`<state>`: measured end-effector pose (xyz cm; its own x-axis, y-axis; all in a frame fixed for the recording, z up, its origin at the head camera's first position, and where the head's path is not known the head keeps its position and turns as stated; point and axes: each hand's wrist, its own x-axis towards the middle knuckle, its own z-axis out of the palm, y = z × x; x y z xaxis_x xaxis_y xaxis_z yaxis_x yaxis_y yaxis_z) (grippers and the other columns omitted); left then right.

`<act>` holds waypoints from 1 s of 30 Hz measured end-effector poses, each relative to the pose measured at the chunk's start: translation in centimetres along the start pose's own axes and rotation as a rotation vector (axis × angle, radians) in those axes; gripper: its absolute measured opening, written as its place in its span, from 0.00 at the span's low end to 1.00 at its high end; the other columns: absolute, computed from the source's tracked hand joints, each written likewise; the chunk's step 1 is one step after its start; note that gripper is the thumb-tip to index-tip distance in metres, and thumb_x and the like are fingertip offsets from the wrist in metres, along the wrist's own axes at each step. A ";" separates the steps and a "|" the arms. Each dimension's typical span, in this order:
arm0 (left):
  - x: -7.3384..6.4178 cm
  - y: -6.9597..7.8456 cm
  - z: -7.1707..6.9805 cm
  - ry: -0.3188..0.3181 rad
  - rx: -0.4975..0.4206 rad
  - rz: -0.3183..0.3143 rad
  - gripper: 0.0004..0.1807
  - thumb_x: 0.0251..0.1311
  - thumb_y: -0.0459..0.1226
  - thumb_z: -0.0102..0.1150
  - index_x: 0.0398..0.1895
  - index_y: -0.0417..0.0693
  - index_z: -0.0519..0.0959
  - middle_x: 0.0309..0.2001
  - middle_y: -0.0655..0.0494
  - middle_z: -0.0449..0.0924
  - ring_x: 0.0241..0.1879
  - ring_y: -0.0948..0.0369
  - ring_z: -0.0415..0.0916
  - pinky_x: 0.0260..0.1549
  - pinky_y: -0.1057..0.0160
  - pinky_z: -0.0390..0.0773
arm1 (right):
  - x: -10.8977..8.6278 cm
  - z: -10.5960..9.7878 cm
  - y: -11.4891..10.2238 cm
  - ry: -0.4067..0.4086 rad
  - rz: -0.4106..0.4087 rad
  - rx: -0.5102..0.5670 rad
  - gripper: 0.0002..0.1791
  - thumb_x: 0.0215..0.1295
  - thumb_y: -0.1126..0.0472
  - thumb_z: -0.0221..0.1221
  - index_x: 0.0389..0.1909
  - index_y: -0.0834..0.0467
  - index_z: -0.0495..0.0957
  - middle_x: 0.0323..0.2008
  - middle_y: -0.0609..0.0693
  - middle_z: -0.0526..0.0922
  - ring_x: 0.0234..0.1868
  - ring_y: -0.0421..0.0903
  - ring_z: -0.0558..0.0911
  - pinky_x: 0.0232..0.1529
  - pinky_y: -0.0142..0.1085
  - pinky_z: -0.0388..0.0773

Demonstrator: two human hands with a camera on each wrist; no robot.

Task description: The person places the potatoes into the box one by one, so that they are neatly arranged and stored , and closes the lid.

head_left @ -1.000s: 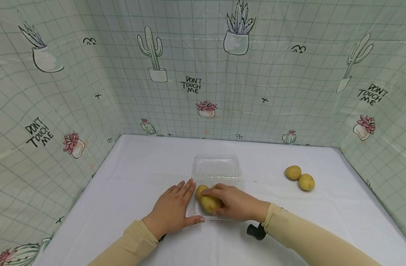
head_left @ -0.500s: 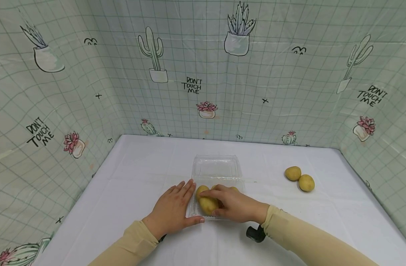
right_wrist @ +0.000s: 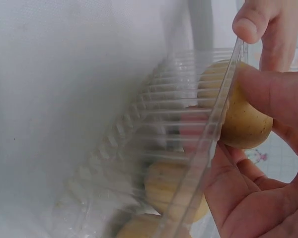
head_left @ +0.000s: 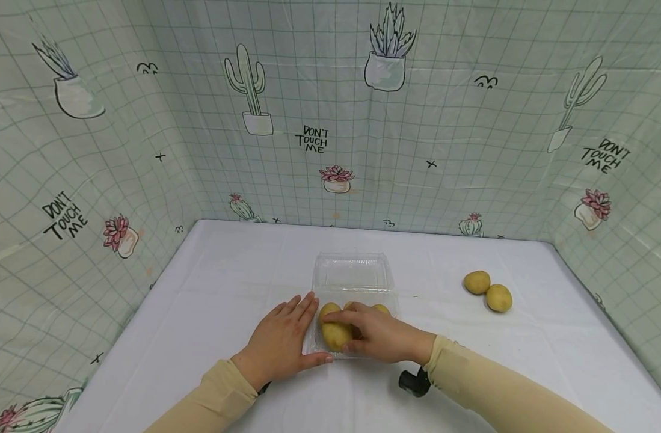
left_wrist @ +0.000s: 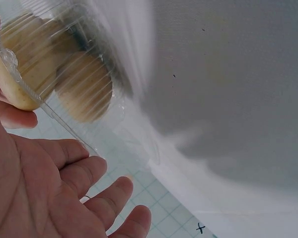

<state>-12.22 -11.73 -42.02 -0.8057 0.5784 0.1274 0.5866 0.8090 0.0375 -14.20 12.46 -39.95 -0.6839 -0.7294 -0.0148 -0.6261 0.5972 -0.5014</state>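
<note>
A clear plastic clamshell container (head_left: 353,273) lies with its lid folded back on the white table. My right hand (head_left: 388,332) grips a yellow potato (head_left: 335,338) low in the front left of the container's base; in the right wrist view thumb and fingers curve around that potato (right_wrist: 248,121). Behind it is another potato (head_left: 329,309), and one more potato (head_left: 382,308) shows past the right hand, which partly hides the contents. My left hand (head_left: 284,337) lies along the container's left edge, its fingers extended and thumb at the front rim.
Two loose potatoes, a left one (head_left: 477,282) and a right one (head_left: 499,298), sit together on the table to the right. A patterned cloth wall (head_left: 352,132) encloses the table's back and sides. A black device (head_left: 415,382) hangs under the right wrist.
The gripped potato has shifted slightly left and toward the front of the container with my right hand. A potato at the right has come into sight. My left hand has stayed still.
</note>
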 end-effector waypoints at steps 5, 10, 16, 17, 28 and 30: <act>0.0 0.0 -0.1 -0.006 0.003 -0.001 0.57 0.58 0.75 0.44 0.74 0.37 0.63 0.74 0.44 0.60 0.71 0.46 0.60 0.65 0.48 0.64 | 0.0 0.0 0.0 -0.002 0.003 0.021 0.32 0.65 0.60 0.67 0.70 0.45 0.71 0.53 0.49 0.76 0.47 0.41 0.74 0.45 0.38 0.73; 0.0 0.1 -0.2 -0.018 0.009 -0.007 0.57 0.58 0.75 0.45 0.75 0.38 0.62 0.74 0.45 0.59 0.71 0.47 0.60 0.66 0.47 0.64 | 0.0 0.0 0.0 -0.009 0.006 0.039 0.32 0.65 0.60 0.67 0.70 0.45 0.71 0.52 0.47 0.76 0.44 0.39 0.73 0.44 0.37 0.72; 0.0 0.1 -0.2 -0.014 0.007 -0.004 0.56 0.58 0.74 0.45 0.74 0.38 0.63 0.74 0.45 0.60 0.71 0.46 0.60 0.65 0.47 0.64 | -0.1 -0.2 -0.2 -0.034 0.015 0.069 0.32 0.67 0.61 0.64 0.71 0.47 0.69 0.56 0.45 0.78 0.51 0.39 0.74 0.53 0.45 0.68; 0.0 0.1 -0.2 -0.013 0.005 -0.004 0.56 0.58 0.74 0.45 0.74 0.38 0.63 0.74 0.45 0.60 0.71 0.46 0.61 0.65 0.47 0.64 | -0.1 -0.2 -0.2 -0.038 0.016 0.075 0.32 0.67 0.61 0.64 0.71 0.47 0.69 0.58 0.45 0.78 0.52 0.39 0.74 0.54 0.46 0.68; -0.1 0.1 -0.2 0.005 -0.010 0.004 0.56 0.58 0.74 0.46 0.74 0.37 0.63 0.74 0.44 0.61 0.70 0.46 0.61 0.65 0.47 0.65 | 0.0 -0.2 -0.1 -0.045 0.008 0.065 0.32 0.68 0.60 0.63 0.72 0.49 0.69 0.61 0.45 0.78 0.54 0.39 0.75 0.57 0.49 0.68; -0.1 0.1 -0.2 0.005 -0.012 0.005 0.56 0.58 0.74 0.46 0.73 0.37 0.63 0.74 0.44 0.61 0.70 0.45 0.61 0.65 0.46 0.65 | 0.0 -0.2 0.0 -0.047 0.008 0.064 0.31 0.68 0.60 0.63 0.72 0.49 0.69 0.61 0.45 0.78 0.54 0.39 0.75 0.57 0.48 0.69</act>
<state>-12.07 -11.67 -41.84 -0.8022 0.5821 0.1330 0.5919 0.8045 0.0487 -14.24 12.47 -39.79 -0.6696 -0.7404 -0.0586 -0.5946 0.5817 -0.5551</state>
